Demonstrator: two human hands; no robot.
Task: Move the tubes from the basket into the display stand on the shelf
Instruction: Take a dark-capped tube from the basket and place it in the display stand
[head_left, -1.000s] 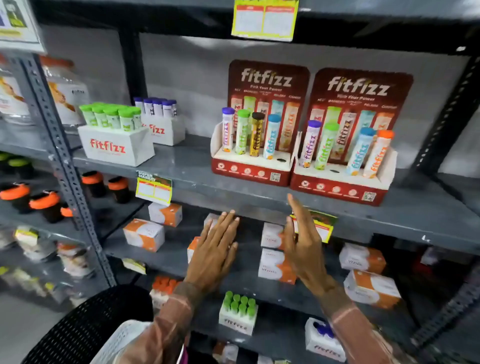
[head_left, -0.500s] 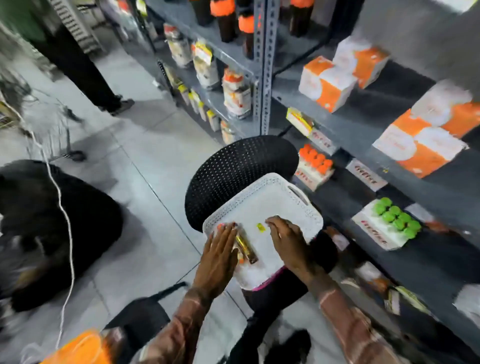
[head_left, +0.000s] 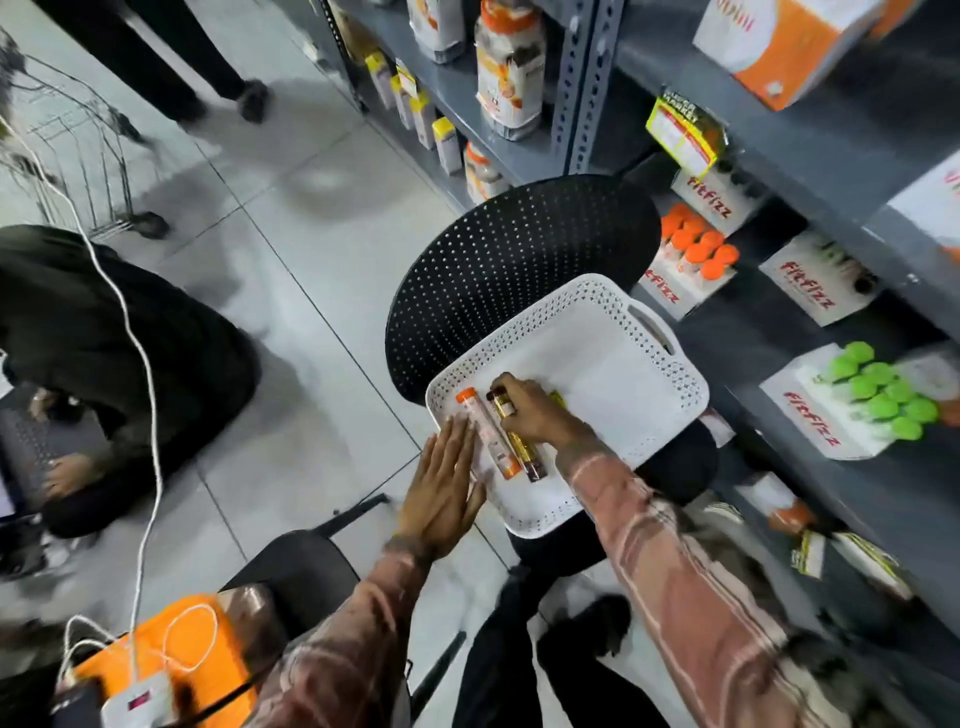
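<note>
Your right hand (head_left: 535, 415) closes its fingers over the dark gold tube (head_left: 519, 441) lying in the white basket (head_left: 623, 364), while your left hand (head_left: 447, 483) lies flat with fingers spread on the basket's near rim beside the orange-capped tube (head_left: 485, 428), probably to steady it on the black chair (head_left: 509, 260). The display stand is out of view, and the shelf edge (head_left: 831, 171) just right of the basket looks likely to crowd the lift.

Pale grey tiled floor (head_left: 291, 270) with dark grout lines fills the left side. A grey metal shelving unit (head_left: 582, 78) runs along the right — stocked with white cartons of orange-capped (head_left: 696, 249) and green-capped (head_left: 878, 389) containers. A round black perforated chair seat (head_left: 509, 270) stands before it. A wire trolley (head_left: 78, 171) sits upper left.
</note>
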